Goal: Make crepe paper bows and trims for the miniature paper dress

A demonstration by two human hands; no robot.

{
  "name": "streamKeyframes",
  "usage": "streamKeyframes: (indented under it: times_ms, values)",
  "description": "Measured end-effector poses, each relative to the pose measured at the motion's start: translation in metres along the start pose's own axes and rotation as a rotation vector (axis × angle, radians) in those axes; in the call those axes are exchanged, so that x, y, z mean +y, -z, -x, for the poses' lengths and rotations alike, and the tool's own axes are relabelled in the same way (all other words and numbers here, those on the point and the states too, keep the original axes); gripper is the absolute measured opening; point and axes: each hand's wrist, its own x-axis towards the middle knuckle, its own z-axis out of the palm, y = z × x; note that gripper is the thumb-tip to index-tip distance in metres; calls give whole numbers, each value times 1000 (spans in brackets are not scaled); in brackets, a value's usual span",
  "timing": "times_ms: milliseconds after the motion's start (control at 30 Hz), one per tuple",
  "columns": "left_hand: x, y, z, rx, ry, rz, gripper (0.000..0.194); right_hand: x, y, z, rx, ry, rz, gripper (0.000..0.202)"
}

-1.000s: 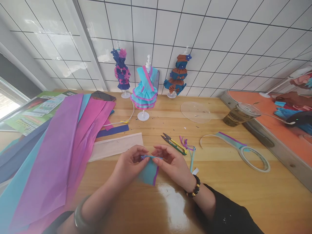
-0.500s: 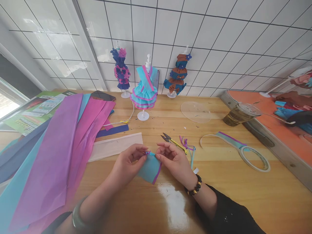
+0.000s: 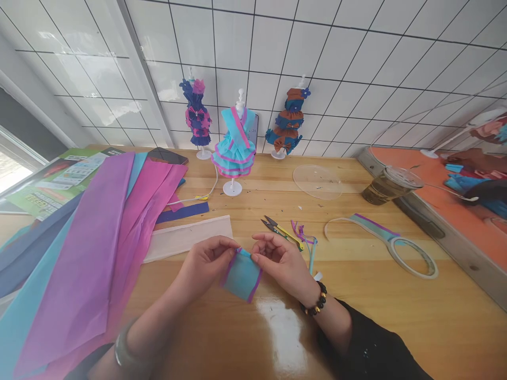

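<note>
My left hand (image 3: 206,264) and my right hand (image 3: 279,261) pinch the top edge of a small teal paper piece with purple borders (image 3: 241,277) just above the wooden table (image 3: 356,295). The piece hangs down between my hands, tilted slightly. Yellow-handled snips (image 3: 282,231) and several thin paper strips (image 3: 304,237) lie just behind my right hand. A white strip (image 3: 186,237) lies behind my left hand.
Large purple, pink and teal paper sheets (image 3: 91,253) cover the left side. Three dressed mini mannequins (image 3: 235,142) stand by the tiled wall. A tape roll (image 3: 414,258), clear disc (image 3: 317,182), drink cup (image 3: 390,184) and another person's hand (image 3: 475,158) are at right.
The teal piece has gone from gathered along its top edge to spread flatter between my fingers; my hands shifted slightly lower.
</note>
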Motion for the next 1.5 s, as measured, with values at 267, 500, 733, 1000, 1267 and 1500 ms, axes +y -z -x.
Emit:
streamKeyframes:
  times_ms: [267,500,733,1000,1267,1500]
  values:
    - [5,6,0,-74,53,9,15,0,0,2,8,50,122,27]
    - [1,3,-1,-37,92,16,19,-1,-2,4,23,117,223,26]
    - [0,-1,-1,19,107,7,16,-2,-2,4,39,158,295,26]
    - [-2,-1,-1,54,45,74,20,-5,-1,5,25,91,232,26]
    - [-2,2,0,6,12,48,18,1,-1,3,-21,-7,46,26]
    - [0,4,-3,19,103,95,30,-1,-1,1,-20,-43,-36,28]
